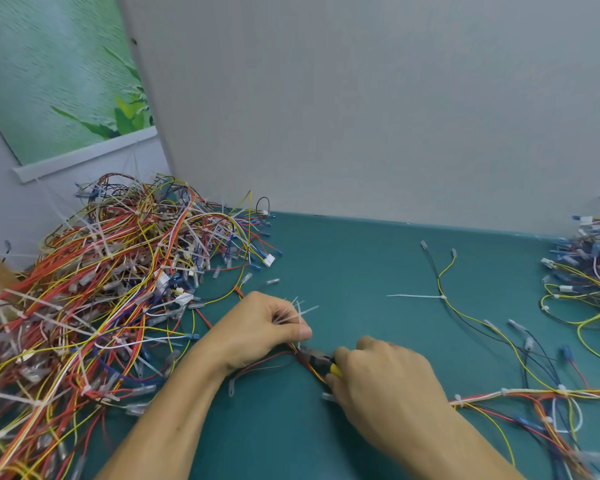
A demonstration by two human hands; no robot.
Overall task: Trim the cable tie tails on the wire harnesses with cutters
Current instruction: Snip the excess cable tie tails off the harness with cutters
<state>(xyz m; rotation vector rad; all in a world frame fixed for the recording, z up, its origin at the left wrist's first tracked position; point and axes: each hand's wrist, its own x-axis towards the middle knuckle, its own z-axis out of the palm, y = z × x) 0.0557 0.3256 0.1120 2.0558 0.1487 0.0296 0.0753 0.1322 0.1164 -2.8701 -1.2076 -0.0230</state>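
Note:
My left hand (260, 332) is closed on a bunch of white cut-off cable tie tails (297, 311) that stick out above the thumb, and it also pinches a wire harness (303, 362) of red and yellow wires on the green table. My right hand (381, 379) grips yellow-handled cutters (317, 358). Their dark jaws meet the harness just below my left thumb. Whether a tie sits in the jaws is hidden.
A big tangled pile of harnesses with long white tie tails (108, 289) fills the left side. More harnesses (534, 403) trail right of my right hand, and another pile (589, 271) lies at the far right. The green table (354, 265) ends at a grey wall.

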